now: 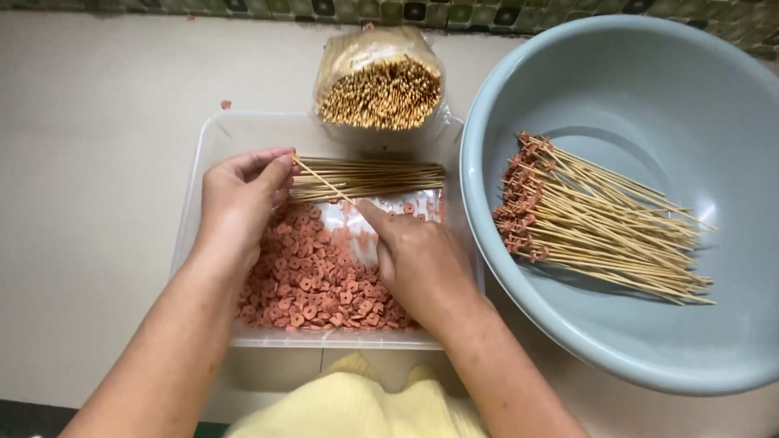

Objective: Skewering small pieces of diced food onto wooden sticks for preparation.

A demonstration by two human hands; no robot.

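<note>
Inside the clear tray, your right hand rests on the pink sausage rings, fingers closed with the index extended toward a skewer. Your left hand pinches that skewer's end. Beyond lie loose skewers; behind the tray, a bagged bundle; right of it, the basin of loaded skewers.

The table is plain cream. At twelve o'clock runs a strip of green-and-black checked tiles. The basin at three o'clock is pale grey-blue, and the skewers in it are tan with reddish-pink tips. The clear tray holds salmon-pink ring-shaped pieces and straw-coloured sticks. At six o'clock lies pale yellow cloth.
</note>
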